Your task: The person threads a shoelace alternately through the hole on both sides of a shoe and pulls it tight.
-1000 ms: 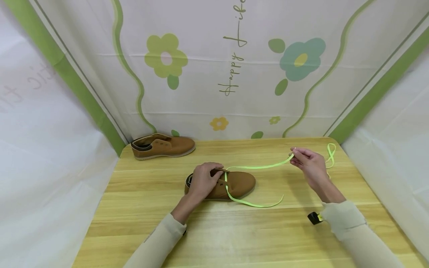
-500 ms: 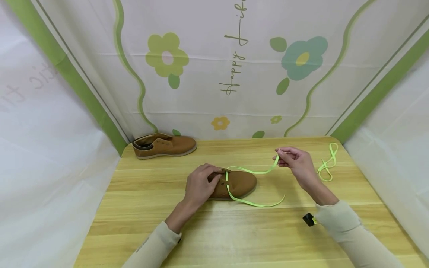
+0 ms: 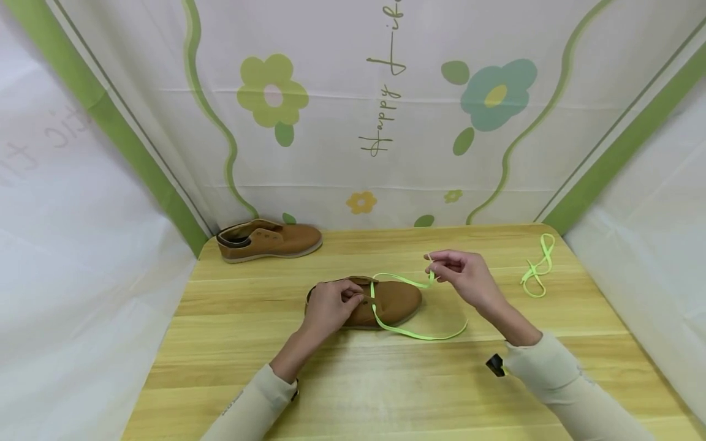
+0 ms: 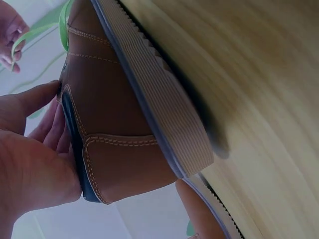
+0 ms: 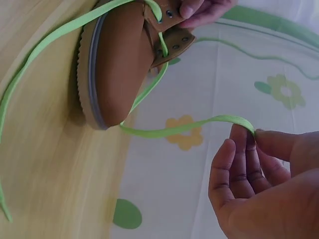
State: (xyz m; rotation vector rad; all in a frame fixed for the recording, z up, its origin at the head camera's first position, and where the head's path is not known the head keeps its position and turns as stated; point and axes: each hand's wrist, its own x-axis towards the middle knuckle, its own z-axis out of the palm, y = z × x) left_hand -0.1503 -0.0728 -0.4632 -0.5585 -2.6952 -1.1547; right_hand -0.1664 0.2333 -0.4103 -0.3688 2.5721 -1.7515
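Note:
A brown lace-up shoe [image 3: 402,300] sits on the table, toe to the right. Across its lowest eyelets runs a neon green shoelace [image 3: 421,337]; one end lies loose on the near side. My left hand [image 3: 330,306] is over the shoe's opening and pinches the near eyelet flap [image 5: 163,16] between thumb and fingers. To the right of the toe, my right hand [image 3: 469,278] pinches the shoelace's other end, raised off the table. In the right wrist view, the lace [image 5: 169,130] spans from the far flap to my thumb and fingertips. The left hand hides part of the shoe's opening.
A second brown shoe [image 3: 281,241], without a lace, stands at the back left of the wooden table [image 3: 386,380]. Another green shoelace [image 3: 543,269] lies loosely coiled at the back right. A printed white curtain [image 3: 325,147] hangs behind the table.
My right hand has moved left toward the shoe with the shoelace end, so the lace hangs slacker. My left hand has shifted from the far eyelet flap to the near one.

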